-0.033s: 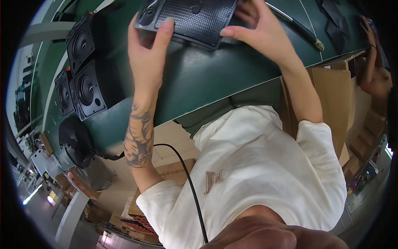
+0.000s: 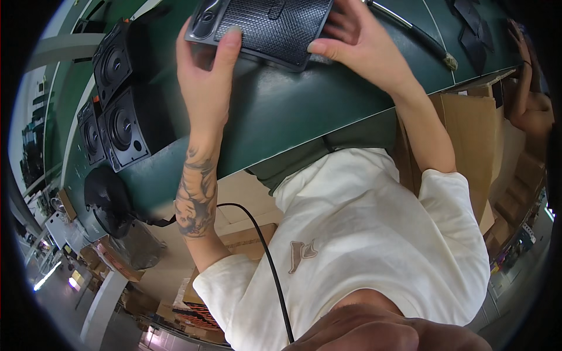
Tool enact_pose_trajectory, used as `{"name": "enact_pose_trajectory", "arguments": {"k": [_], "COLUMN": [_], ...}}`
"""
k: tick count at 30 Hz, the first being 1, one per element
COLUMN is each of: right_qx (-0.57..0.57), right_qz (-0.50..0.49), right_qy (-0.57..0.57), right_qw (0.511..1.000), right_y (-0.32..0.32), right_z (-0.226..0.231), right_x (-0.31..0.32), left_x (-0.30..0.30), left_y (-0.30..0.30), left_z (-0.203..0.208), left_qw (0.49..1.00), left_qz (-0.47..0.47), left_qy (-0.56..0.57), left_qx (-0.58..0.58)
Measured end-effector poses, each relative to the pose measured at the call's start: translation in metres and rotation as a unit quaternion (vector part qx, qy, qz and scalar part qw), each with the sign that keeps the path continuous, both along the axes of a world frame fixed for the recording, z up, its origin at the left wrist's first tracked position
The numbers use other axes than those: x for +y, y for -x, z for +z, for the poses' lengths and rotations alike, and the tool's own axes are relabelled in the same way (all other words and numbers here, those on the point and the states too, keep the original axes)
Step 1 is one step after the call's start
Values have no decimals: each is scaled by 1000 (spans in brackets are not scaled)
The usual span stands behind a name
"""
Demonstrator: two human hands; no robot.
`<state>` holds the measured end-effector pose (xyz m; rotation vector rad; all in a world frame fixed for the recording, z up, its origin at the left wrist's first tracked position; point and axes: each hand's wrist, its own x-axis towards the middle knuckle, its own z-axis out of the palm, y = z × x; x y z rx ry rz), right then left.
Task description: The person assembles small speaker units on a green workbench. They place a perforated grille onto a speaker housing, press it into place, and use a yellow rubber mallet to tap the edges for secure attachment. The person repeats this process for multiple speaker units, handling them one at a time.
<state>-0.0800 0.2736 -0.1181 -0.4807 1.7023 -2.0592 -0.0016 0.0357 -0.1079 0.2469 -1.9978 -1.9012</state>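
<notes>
At the top edge of the head view I hold a black speaker with a shiny mesh front. The picture's rim cuts off its far part, and its depth is hidden. My left hand grips its left near corner, the thumb lying on the front and the fingers curled around the side. On the right side, my right hand has its thumb pressed on the near corner; its other fingers reach around the far edge, blurred and partly hidden. The speaker is above the green tabletop; contact with it cannot be made out.
Several black speakers with bare cones stand at the left. Nearer lies a dark mesh-covered bundle at the table edge. A black-handled brush and flat black pieces lie right. Cardboard stands below the edge; another person's arm shows far right.
Both hands and the speaker have shifted very slightly to the left. The grip looks the same.
</notes>
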Motion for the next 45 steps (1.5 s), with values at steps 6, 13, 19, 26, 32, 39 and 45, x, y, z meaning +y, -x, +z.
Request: {"name": "enact_pose_trajectory", "arguments": {"k": [6, 13, 19, 26, 32, 39, 45], "right_qx": [74, 4, 25, 331, 449, 417, 452], "right_qz": [48, 42, 80, 113, 74, 56, -28], "right_qy": [-47, -19, 21, -165, -207, -211, -186], "right_qw": [995, 999, 996, 922, 866, 882, 872], "right_y": [-16, -19, -3, 28, 30, 29, 23], "right_z": [-15, 23, 14, 30, 26, 17, 10], "right_x": [-4, -19, -17, 21, 23, 27, 17], "left_x": [-9, 3, 11, 5, 6, 3, -8], "left_y": [-3, -5, -3, -6, -5, 24, 29], "left_z": [-8, -9, 3, -6, -3, 40, 48], "left_qw": [999, 997, 993, 995, 994, 814, 923], "left_qz": [28, 24, 25, -7, -8, -55, -86], "left_qy": [30, -55, -90, 100, 111, 543, 371], "left_qx": [-33, -55, -69, -21, 1, 200, 54]}}
